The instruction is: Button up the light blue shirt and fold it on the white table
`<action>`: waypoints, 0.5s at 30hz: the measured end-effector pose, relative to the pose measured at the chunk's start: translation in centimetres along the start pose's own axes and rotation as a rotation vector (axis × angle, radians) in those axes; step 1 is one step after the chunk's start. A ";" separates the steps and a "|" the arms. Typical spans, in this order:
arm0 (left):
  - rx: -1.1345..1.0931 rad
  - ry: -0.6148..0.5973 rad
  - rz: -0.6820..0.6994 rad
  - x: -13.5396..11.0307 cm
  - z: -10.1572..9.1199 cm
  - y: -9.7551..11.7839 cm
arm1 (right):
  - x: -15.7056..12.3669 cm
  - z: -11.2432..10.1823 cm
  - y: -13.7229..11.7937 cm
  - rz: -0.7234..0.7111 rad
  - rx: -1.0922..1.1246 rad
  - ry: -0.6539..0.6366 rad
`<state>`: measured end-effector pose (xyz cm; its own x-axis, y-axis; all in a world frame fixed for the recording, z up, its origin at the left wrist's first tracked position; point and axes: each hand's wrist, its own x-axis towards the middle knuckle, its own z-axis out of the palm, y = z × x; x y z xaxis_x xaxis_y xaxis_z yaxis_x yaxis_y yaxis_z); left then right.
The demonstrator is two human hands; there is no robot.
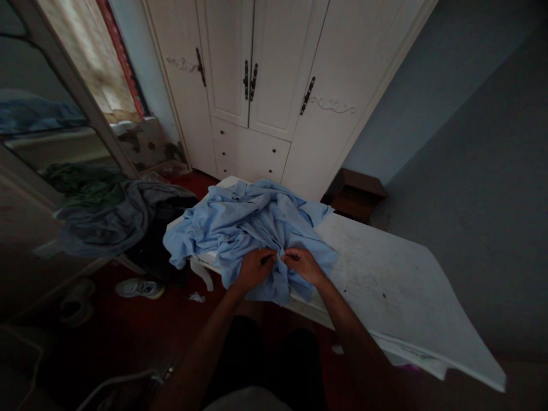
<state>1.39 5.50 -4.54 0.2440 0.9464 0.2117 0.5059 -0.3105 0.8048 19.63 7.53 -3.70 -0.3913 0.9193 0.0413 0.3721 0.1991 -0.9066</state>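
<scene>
A crumpled light blue button-up shirt (240, 217) lies spread over the left end of a white table, part of it hanging over the front edge. My left hand (257, 267) is closed in a pinch on the shirt's front, near its middle. Just to the right, my right hand (303, 264) pinches the same strip of cloth. The fingertips of both hands are close together along the front opening. Whether a button sits between them is too small to tell.
The white table (385, 274) stretches right, with small dark marks on top. Behind stands a white wardrobe (265, 68); a brown box (359, 191) is beside it. Left are piled clothes (107, 211) and, on the red floor, a shoe (140, 288). A strap (202, 275) hangs from the table's front edge.
</scene>
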 end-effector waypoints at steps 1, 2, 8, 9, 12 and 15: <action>-0.004 -0.007 0.011 -0.1 -0.1 0.0 | 0.1 0.2 0.2 0.008 0.014 0.007; -0.007 -0.007 0.012 -0.1 -0.1 0.0 | 0.2 0.4 0.3 0.016 0.028 0.013; -0.111 0.016 -0.053 0.2 0.2 -0.7 | -0.1 0.9 0.2 0.017 0.033 0.052; -0.134 0.023 -0.063 0.3 0.3 -0.8 | -0.2 0.9 0.1 0.007 0.012 0.065; -0.192 0.069 -0.092 0.4 0.5 -0.9 | -0.4 1.1 0.0 -0.030 -0.073 0.120; -0.225 0.114 -0.106 0.3 0.7 -0.7 | -0.4 1.3 0.1 -0.041 -0.134 0.190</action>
<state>1.66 5.93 -5.43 0.0978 0.9805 0.1704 0.3241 -0.1933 0.9261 18.72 6.74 -4.41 -0.2476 0.9544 0.1667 0.4725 0.2692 -0.8392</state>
